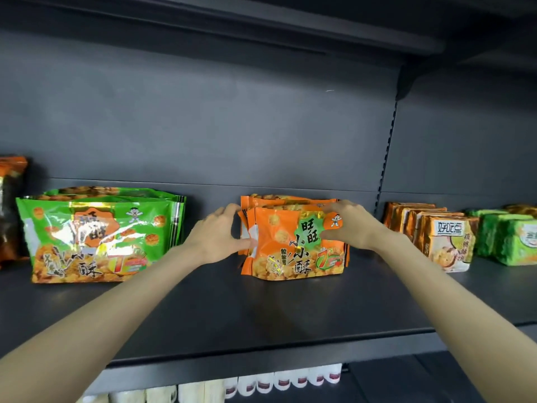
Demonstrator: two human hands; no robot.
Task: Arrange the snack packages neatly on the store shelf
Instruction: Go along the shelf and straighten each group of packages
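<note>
A row of orange snack bags (pixel 287 245) stands upright in the middle of the dark shelf (pixel 261 309). My left hand (pixel 219 234) holds the left edge of the front bags, thumb at the front and fingers reaching behind. My right hand (pixel 348 223) grips the top right corner of the front orange bag, thumb on its face and fingers over the top. To the left stands a stack of green snack bags (pixel 98 237), apart from both hands.
Orange biscuit packs (pixel 430 231) and green packs (pixel 505 237) stand at the right of the shelf. A dark and orange bag (pixel 11 205) sits at the far left edge. White bottles (pixel 287 382) line the shelf below. Another shelf hangs overhead.
</note>
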